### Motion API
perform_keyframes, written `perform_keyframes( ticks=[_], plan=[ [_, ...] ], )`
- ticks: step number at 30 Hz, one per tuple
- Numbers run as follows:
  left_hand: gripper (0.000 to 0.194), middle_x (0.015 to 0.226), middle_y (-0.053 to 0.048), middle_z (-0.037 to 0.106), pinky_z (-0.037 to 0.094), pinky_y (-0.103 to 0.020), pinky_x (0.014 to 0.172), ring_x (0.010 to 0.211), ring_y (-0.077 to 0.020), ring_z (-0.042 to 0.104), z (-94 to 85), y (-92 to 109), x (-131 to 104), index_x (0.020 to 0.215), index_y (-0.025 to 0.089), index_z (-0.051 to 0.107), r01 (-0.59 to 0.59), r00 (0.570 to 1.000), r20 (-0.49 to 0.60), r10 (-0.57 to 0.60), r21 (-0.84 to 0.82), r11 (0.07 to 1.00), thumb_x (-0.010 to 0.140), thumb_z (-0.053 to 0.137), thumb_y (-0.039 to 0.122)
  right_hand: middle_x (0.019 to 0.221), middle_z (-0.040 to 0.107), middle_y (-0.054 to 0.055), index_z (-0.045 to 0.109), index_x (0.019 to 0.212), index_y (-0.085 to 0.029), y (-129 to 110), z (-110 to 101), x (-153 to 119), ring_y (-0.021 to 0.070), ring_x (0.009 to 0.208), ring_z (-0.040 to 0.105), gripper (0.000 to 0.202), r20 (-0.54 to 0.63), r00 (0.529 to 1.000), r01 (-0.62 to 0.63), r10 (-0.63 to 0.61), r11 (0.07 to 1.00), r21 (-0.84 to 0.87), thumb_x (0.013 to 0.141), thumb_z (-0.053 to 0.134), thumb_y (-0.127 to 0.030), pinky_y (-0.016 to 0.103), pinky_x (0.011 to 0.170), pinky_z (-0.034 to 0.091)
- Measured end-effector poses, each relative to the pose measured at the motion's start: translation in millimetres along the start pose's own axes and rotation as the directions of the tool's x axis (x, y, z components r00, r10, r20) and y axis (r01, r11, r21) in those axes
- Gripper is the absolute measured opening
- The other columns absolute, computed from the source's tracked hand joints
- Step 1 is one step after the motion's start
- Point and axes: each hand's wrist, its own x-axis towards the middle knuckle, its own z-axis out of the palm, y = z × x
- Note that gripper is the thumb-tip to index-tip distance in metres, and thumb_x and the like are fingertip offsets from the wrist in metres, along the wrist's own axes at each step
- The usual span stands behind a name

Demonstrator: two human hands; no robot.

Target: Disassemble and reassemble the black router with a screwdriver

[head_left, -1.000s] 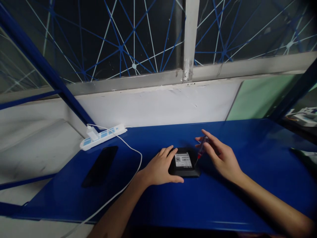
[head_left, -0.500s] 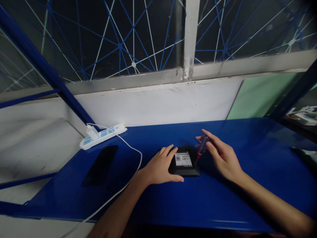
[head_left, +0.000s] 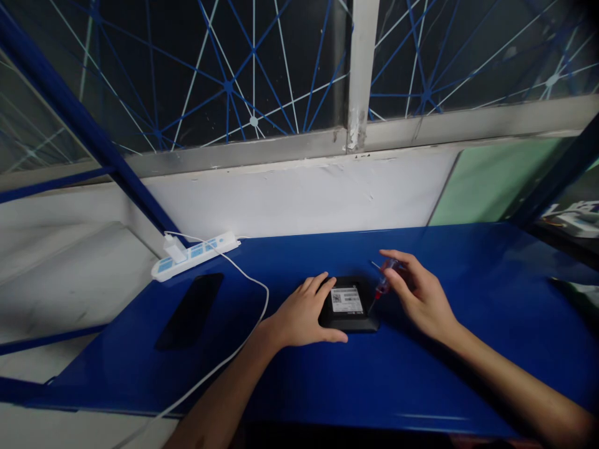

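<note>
A black box-like device (head_left: pixel 352 325) with a white printed label (head_left: pixel 347 299) lies flat on the blue table. My left hand (head_left: pixel 304 313) braces its left side, fingers over the far edge and thumb along the near edge. In my right hand (head_left: pixel 418 293), the fingers and thumb close round the clear, purplish handle of a screwdriver (head_left: pixel 384 285) with a red collar. Its shaft slants down to the device's right edge, where the tip is hard to make out. A thin pale rod juts out left of the handle; what it belongs to is unclear.
Left of the device lies a black phone-like slab (head_left: pixel 189 312). Behind it stands a white power strip (head_left: pixel 199 254) with a plugged-in charger (head_left: pixel 175 248). A white cable (head_left: pixel 266 298) runs forward past my left forearm. Blue frame posts (head_left: pixel 135 193) and a wall bound the table (head_left: pixel 355 386).
My right fingers have shifted and curled round the screwdriver handle, and the thin rod now shows beside it. My left hand and the device stay put.
</note>
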Motion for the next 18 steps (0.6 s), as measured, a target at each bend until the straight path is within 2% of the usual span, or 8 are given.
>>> perform_keyframes(
  ticks=[9,15,18],
  plan=[
    [0.120,0.166,-0.015,0.017,0.026,-0.059,0.119,0.150,-0.0418,0.019,3.1,-2.1,-0.8,0.158,0.018,0.019,-0.012,0.999,-0.036,0.012,0.002,1.000,0.068,0.064,0.083,0.104,0.070,0.005,0.049,0.140,-0.028,-2.8,0.1,-1.1,0.0152,0.077,0.070,0.044,0.047,0.999,0.010,-0.010,1.000,-0.001,0.097,0.054,-0.037,0.032,0.075,0.060],
    [0.119,0.161,-0.019,0.027,0.027,-0.060,0.118,0.148,-0.0428,0.024,7.8,-2.8,1.2,0.156,0.018,0.024,-0.024,0.994,-0.106,0.025,0.007,1.000,0.066,0.065,0.084,0.102,0.072,0.006,0.035,0.149,-0.027,-1.0,6.8,-0.4,0.0161,0.078,0.070,0.059,-0.054,0.998,-0.012,0.019,0.992,0.128,0.095,0.057,-0.034,0.033,0.072,0.062],
    [0.118,0.156,-0.019,0.033,0.032,-0.058,0.116,0.144,-0.0421,0.030,10.2,-0.2,2.8,0.155,0.017,0.028,-0.048,0.989,-0.138,0.048,-0.001,0.999,0.065,0.068,0.081,0.104,0.072,0.006,0.037,0.146,-0.027,-1.9,12.0,0.0,0.0151,0.076,0.070,0.056,-0.094,0.995,-0.003,0.023,0.978,0.208,0.094,0.058,-0.031,0.033,0.071,0.062]
  ],
)
